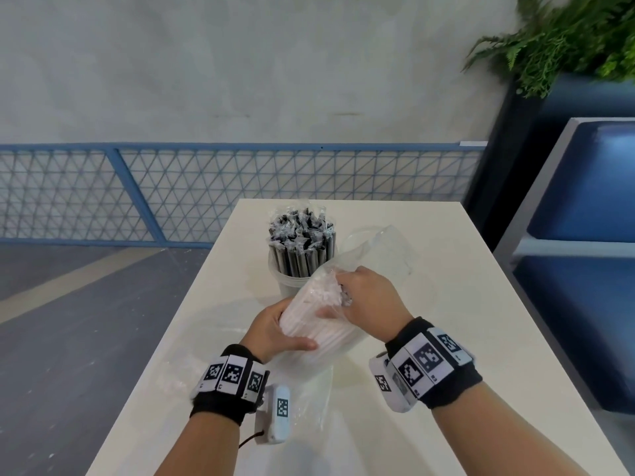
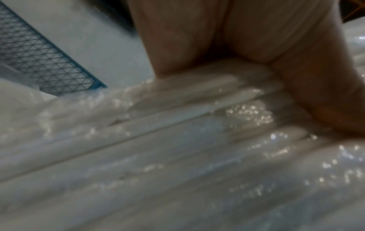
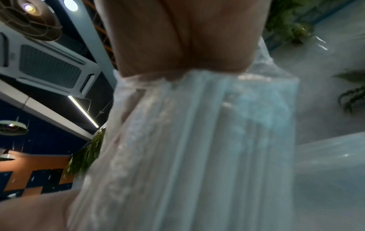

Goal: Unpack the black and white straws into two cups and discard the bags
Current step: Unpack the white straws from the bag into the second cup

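A bundle of white straws (image 1: 316,324) in a clear plastic bag (image 1: 385,249) is held tilted above the white table (image 1: 446,304). My left hand (image 1: 285,333) grips the bundle's lower end through the bag. My right hand (image 1: 347,297) grips the upper end of the straws at the bag's mouth. Both wrist views are filled with the white straws (image 2: 177,140) and the wrapped straws (image 3: 197,140) under curled fingers (image 2: 197,39). Behind stands a clear cup (image 1: 292,283) packed with black straws (image 1: 299,242). A faint second cup rim (image 1: 357,231) shows behind the bag.
Another clear, empty bag (image 1: 309,396) lies flat on the table near my left wrist. A blue mesh fence (image 1: 137,190) runs beyond the table's far and left edges. A blue bench (image 1: 584,235) and a plant (image 1: 567,39) stand to the right.
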`<control>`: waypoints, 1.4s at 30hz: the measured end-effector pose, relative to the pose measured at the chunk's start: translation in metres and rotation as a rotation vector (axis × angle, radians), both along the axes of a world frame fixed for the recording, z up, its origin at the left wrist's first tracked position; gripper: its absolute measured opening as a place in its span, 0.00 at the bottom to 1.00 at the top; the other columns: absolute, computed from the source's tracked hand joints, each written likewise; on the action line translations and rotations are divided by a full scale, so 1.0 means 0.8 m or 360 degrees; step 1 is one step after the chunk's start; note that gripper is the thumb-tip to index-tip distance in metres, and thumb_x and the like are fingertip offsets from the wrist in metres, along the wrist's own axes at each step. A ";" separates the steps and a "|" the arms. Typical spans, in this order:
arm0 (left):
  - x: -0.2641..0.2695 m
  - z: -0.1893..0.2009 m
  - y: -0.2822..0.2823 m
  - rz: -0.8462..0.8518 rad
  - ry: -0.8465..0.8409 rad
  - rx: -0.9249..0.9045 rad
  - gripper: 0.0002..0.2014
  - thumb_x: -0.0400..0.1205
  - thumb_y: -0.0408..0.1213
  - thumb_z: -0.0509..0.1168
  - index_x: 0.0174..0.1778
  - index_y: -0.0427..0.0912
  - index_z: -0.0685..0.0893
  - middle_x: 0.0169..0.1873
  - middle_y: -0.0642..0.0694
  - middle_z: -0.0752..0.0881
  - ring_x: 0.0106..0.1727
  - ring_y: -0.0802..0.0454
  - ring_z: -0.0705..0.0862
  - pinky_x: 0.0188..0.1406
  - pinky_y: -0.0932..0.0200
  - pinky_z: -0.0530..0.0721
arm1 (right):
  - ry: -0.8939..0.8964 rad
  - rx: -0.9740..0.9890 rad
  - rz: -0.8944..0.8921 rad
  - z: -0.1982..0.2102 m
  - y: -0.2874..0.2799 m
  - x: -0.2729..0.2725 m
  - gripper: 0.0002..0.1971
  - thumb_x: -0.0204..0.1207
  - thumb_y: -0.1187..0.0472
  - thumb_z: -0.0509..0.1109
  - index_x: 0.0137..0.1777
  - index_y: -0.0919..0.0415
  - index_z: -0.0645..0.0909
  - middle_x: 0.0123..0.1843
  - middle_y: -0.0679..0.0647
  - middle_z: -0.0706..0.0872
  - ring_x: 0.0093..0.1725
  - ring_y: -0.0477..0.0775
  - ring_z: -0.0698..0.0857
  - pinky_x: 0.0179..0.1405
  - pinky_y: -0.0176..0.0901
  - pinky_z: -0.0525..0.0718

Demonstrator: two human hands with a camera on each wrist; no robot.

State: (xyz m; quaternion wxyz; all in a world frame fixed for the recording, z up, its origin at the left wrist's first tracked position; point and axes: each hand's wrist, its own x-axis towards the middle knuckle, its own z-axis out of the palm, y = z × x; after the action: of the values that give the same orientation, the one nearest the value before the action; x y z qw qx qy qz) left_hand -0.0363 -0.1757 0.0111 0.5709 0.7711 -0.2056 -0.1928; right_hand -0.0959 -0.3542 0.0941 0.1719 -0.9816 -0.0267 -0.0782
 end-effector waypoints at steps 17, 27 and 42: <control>0.013 0.013 -0.005 0.0068 -0.0017 0.0018 0.29 0.52 0.49 0.84 0.49 0.54 0.83 0.44 0.58 0.87 0.46 0.60 0.86 0.40 0.72 0.83 | -0.0339 0.0635 -0.0105 0.054 -0.036 -0.001 0.15 0.66 0.53 0.78 0.52 0.55 0.85 0.38 0.45 0.85 0.33 0.40 0.78 0.35 0.23 0.75; -0.005 0.004 -0.018 0.0080 -0.0007 -0.0026 0.37 0.58 0.45 0.83 0.63 0.52 0.76 0.53 0.57 0.85 0.53 0.64 0.83 0.55 0.59 0.85 | -0.0230 0.0797 -0.0207 0.002 -0.013 0.010 0.18 0.75 0.58 0.70 0.63 0.57 0.73 0.58 0.51 0.81 0.52 0.46 0.80 0.42 0.16 0.72; -0.003 0.021 -0.024 0.0179 -0.0033 -0.0233 0.31 0.67 0.30 0.78 0.65 0.51 0.76 0.54 0.55 0.86 0.55 0.62 0.85 0.46 0.73 0.83 | -0.0495 0.1068 -0.0170 0.034 -0.019 0.026 0.04 0.73 0.60 0.73 0.45 0.49 0.85 0.47 0.43 0.86 0.41 0.33 0.81 0.42 0.20 0.76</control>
State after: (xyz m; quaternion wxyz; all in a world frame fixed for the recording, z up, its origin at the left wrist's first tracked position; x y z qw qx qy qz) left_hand -0.0387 -0.1952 0.0278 0.6335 0.7396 -0.1814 -0.1368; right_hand -0.0748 -0.3691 0.1210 0.4736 -0.8472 0.0259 -0.2395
